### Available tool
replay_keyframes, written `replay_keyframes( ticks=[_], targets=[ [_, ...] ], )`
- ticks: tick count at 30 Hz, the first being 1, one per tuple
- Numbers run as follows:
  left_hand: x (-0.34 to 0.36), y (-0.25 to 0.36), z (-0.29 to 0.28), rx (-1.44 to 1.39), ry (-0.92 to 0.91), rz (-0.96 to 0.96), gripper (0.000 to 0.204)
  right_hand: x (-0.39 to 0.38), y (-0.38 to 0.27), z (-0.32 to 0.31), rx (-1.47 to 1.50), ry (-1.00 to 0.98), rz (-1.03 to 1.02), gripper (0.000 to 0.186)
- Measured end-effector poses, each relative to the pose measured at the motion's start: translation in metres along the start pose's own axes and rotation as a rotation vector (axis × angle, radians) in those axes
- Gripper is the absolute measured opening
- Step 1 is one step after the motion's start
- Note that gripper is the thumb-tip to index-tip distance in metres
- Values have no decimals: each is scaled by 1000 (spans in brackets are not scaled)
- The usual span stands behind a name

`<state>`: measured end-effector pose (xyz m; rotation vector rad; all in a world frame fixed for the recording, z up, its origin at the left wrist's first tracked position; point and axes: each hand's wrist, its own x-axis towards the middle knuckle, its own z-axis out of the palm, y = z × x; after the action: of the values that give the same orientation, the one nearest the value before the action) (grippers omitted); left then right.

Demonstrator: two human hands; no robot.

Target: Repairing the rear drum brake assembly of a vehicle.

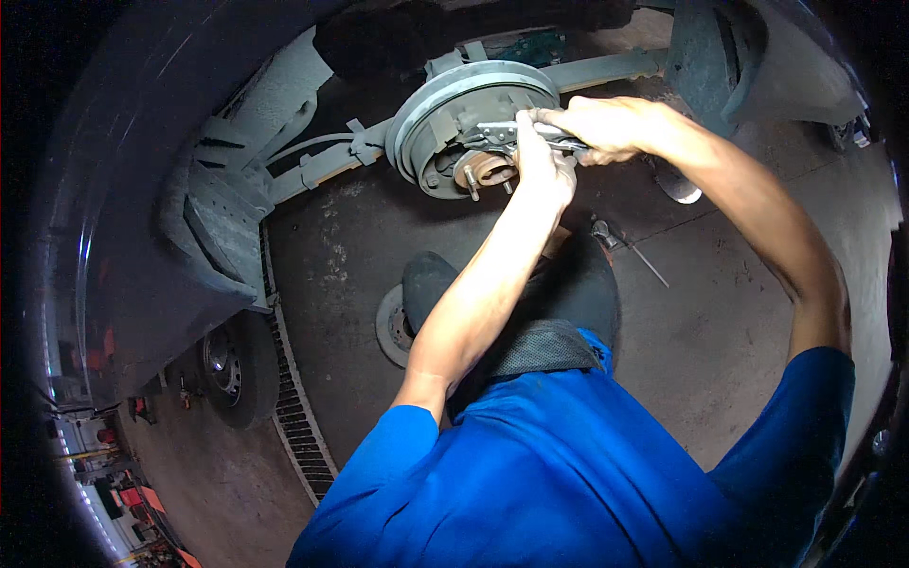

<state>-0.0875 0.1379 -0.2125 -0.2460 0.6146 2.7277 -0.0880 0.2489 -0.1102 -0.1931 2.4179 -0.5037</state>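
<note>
A drum brake assembly (445, 92) with its drum off hangs under the vehicle at the top middle. Its rusty hub (471, 170) sticks out with several wheel studs. Metal pliers (494, 133) lie across the brake beside the hub. My left hand (546, 173) is closed around them near the pivot, index finger pointing up along the brake. From the right, my right hand (606, 130) reaches in, its fingers closed about the handle end. My fingers partly hide the pliers and the right side of the brake, including whatever the jaws touch.
A dark wheel arch (123, 208) curves around on the left. Leaf springs (606, 71) run to both sides of the brake. On the floor lie a ratchet-like tool (630, 248), a round brake drum (386, 327), a wheel (237, 374) and a drain grate (296, 407).
</note>
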Motion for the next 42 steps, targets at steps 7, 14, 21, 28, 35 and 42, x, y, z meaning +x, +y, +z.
replay_keyframes(
  ticks=[7,14,21,28,35,42],
  targets=[
    [-44,16,12,61,-55,-149,32,-33,-12,14,-499,299,-258,60],
    [-116,18,-97,691,-59,32,36,-46,-8,190,580,479,-234,54],
    [-111,61,-109,676,-220,-111,51,-9,-44,249,1772,59,-341,36],
    [-81,152,-61,1067,-116,-578,32,27,-98,243,2332,-241,-748,38],
    [-52,164,-47,1284,-90,-622,18,47,-136,232,2676,-320,-822,27],
    [-32,185,-27,1390,-196,-666,13,40,-148,212,2727,-384,-1059,33]
  ],
)
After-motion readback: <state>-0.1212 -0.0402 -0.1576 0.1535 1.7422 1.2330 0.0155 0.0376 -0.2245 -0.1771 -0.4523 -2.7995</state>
